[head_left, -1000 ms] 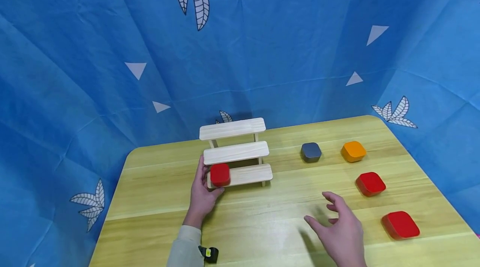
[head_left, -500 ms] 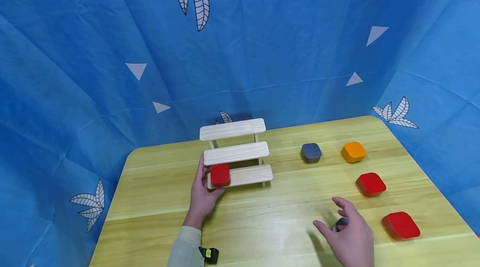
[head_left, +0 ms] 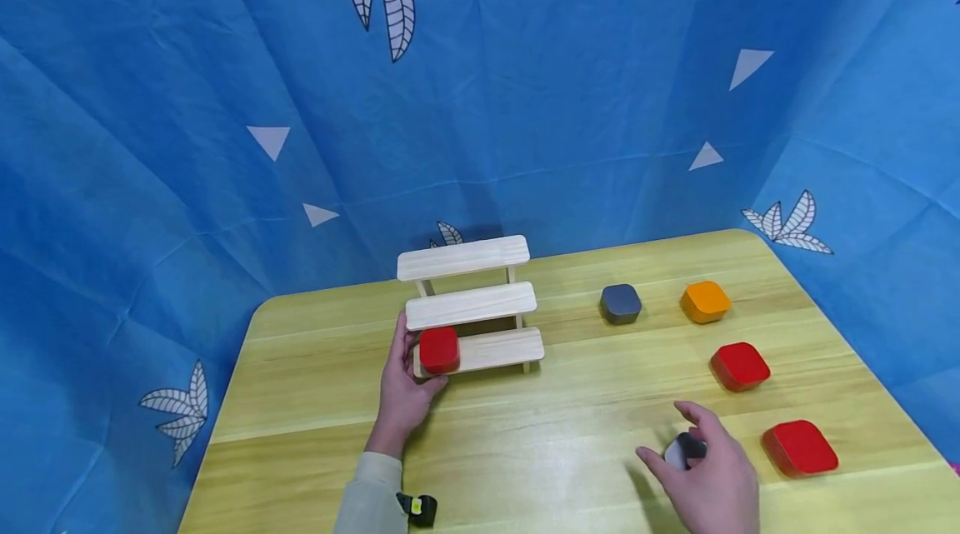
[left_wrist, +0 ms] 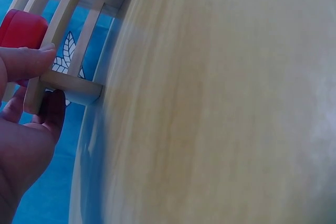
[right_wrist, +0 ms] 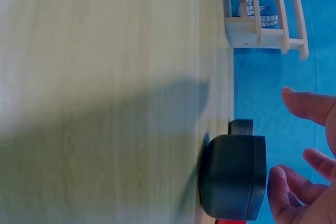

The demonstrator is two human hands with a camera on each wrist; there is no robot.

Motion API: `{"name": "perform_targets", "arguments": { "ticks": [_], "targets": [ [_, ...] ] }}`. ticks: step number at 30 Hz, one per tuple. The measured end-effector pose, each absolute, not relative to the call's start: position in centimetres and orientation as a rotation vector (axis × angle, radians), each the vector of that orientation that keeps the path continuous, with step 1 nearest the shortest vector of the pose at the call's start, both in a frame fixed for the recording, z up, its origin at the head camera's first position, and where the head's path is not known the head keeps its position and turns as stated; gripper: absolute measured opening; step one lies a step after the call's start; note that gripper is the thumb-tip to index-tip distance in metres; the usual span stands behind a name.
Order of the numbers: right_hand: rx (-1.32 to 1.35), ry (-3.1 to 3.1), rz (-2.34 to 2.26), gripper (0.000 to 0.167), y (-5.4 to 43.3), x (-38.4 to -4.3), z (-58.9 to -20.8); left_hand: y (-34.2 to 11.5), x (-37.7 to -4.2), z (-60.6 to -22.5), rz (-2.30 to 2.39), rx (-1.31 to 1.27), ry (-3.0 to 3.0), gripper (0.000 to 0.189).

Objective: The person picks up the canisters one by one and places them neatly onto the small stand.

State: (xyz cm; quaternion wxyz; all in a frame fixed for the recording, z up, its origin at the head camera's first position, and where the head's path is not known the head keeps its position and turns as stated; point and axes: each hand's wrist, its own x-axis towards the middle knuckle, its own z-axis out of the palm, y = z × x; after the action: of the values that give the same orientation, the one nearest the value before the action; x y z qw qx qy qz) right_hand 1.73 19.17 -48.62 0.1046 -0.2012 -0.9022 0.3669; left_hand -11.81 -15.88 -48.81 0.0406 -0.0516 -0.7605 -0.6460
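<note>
A: Which of our hands is nearer the dark box (right_wrist: 228, 177)?

B: The right hand (head_left: 712, 480), by far. The box stands on the worktop (head_left: 525, 451) beneath it, and from the head camera we see part of it in the gap between thumb and fingers.

A: Are we touching it?

B: The right wrist view puts a fingertip so close to its top that we can't tell. The thumb is clearly off it, on the side toward the left hand (head_left: 402, 392).

A: So we have no grip there?

B: None: thumb and fingers are spread apart. We'd judge that height is the relation to mind, since the box lies below the right hand rather than well off to one side.

A: And its long axis?

B: We can't settle that; the hand hides much of the box from the head camera.

A: What about the left hand?

B: There we're clamped on the wooden stand (head_left: 472, 307), at one end of its lowest step, thumb in front and fingers round behind. The steps run lengthwise out to the right of that hand. A red block (head_left: 438, 349) sits on the lowest one, just beside the fingers. From the right hand, the stand lies ahead and leftward, well apart.
</note>
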Motion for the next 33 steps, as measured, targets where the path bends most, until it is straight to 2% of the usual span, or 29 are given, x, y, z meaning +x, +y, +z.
{"name": "perform_targets", "arguments": {
  "ticks": [17, 24, 33],
  "targets": [
    [-0.748, -2.761, 1.067, 0.083, 20.4, 2.5, -48.8, -15.6, -11.8, -48.9, -1.979, -0.088, -2.348, 0.116],
    [-0.794, -2.757, 1.09, 0.084, 20.9, 3.1, -48.9, -16.4, -13.0, -52.1, -1.926, -0.099, -2.343, 0.123],
    [-0.834, -2.76, 1.135, 0.091, 21.5, 3.7, -49.6, -16.4, -13.1, -51.9, -1.92, -0.081, -2.354, 0.123]
  ]
}}
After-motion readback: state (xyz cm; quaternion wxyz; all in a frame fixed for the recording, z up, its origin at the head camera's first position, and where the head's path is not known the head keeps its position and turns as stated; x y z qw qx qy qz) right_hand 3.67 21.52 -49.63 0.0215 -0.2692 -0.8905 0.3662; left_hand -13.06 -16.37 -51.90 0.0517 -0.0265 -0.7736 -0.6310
